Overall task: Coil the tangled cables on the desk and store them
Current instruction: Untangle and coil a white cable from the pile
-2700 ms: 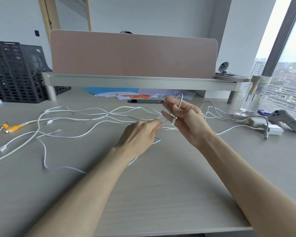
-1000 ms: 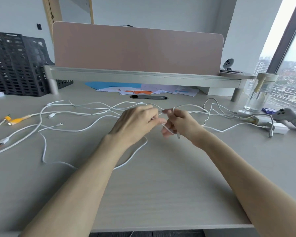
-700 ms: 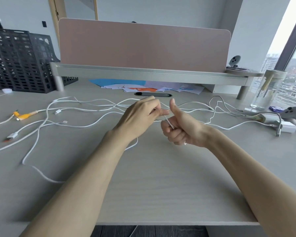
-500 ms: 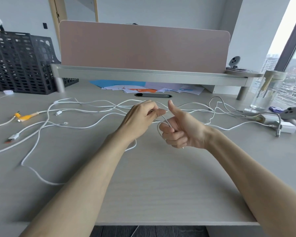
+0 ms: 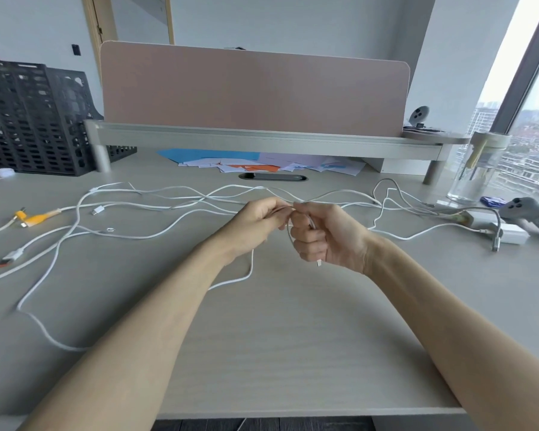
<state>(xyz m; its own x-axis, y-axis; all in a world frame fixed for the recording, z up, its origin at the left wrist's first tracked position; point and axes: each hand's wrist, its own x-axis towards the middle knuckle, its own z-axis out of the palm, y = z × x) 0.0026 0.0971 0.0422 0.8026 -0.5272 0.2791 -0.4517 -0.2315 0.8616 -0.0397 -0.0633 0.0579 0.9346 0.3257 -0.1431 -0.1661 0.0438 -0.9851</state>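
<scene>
The right hand [image 5: 327, 234] is fisted round a first small loop of white cable [image 5: 251, 265], with the plug tip [image 5: 319, 262] poking out beneath the fist. The left hand [image 5: 255, 222], touching it at nine o'clock, pinches the same cable. The slack trails off toward seven o'clock and likely runs into the tangle [image 5: 199, 200]. A hard pull could cinch a knot, drag neighbouring leads or spring the loop loose. The cables look thin, white and limp, criss-crossing the table [image 5: 293, 337] from nine to three o'clock beyond the hands.
</scene>
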